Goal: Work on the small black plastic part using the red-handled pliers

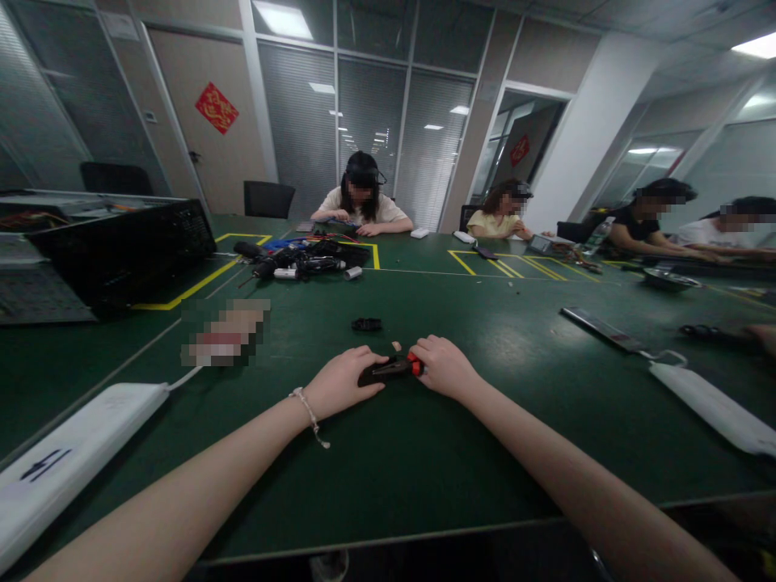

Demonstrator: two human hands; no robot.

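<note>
Right hand (447, 370) is curled round the red handles of a pair of pliers (415, 364), which lie just above the near middle of the table (461, 469), their dark end turned left. Left hand (345, 380) has thumb and fingers together on a dark piece (368, 374) at that end; whether the jaws grip it is too small to tell. A pale cord bracelet (312, 416) circles the left wrist.

Just beyond the pliers lies a small pale scrap (396, 346), and a little farther and to the left, a small black part (367, 324). Near left is a long white box (85, 453) with black markings; another white box (715, 404) lies on the right, near a dark flat device (600, 327). Farther left, a heap of dark parts and cables (303, 260) sits beside a large black case (133, 259). A metal bowl (670, 279) stands far right. Across the table, a person in a pale top (364, 212) leans over the far edge.
</note>
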